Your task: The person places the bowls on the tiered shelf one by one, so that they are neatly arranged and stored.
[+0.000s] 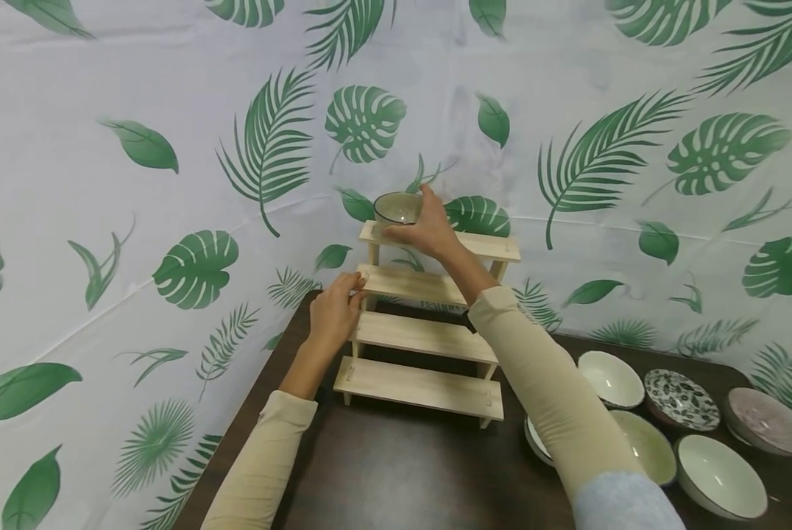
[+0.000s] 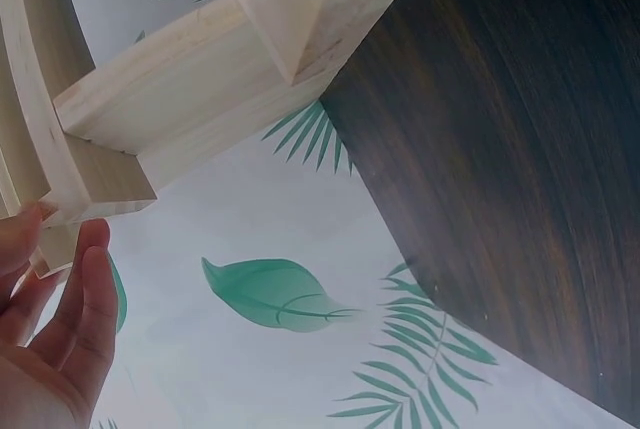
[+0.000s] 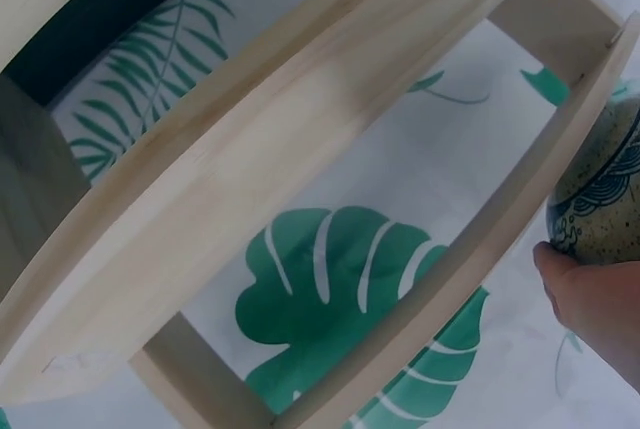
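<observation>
A pale wooden stepped rack (image 1: 422, 335) stands on a dark wood table, its tiers rising toward the wall. My right hand (image 1: 430, 227) grips a bowl (image 1: 393, 209) with a dark rim at the left end of the top tier. In the right wrist view the bowl (image 3: 603, 194) shows a speckled outside with blue patterning; whether its base touches the tier is hidden. My left hand (image 1: 334, 309) pinches the left end of the tier below. Thumb and fingertips (image 2: 95, 239) sit around the wooden corner in the left wrist view.
Several bowls stand at the right of the table (image 1: 422, 471): a white one (image 1: 611, 377), a black-and-white leaf-patterned one (image 1: 682, 399), a pinkish one (image 1: 767, 419), a green one (image 1: 648, 445) and a pale one (image 1: 720, 475). My right forearm partly covers another. A leaf-print cloth (image 1: 436, 132) hangs behind.
</observation>
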`<control>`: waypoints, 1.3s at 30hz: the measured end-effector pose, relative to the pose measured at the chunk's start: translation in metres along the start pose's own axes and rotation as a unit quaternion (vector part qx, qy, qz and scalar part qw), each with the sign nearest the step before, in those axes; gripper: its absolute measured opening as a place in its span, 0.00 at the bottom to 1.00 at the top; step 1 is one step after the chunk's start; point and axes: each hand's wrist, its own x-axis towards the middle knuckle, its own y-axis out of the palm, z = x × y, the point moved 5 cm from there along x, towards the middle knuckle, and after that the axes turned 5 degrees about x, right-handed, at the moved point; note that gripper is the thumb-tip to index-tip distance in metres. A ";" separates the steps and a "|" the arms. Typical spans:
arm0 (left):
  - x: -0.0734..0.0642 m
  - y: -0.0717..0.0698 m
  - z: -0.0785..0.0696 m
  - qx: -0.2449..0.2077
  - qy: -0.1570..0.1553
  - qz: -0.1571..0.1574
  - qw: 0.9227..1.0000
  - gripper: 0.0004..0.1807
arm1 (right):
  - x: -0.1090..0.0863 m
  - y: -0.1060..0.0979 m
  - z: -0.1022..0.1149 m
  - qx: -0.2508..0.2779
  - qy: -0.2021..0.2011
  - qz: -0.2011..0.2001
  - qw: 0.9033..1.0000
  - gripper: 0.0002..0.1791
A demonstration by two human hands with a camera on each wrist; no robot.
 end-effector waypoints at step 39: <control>0.002 -0.001 -0.001 -0.001 -0.004 0.001 1.000 0.16 | -0.013 -0.005 0.017 -0.069 -0.036 0.036 0.996 0.70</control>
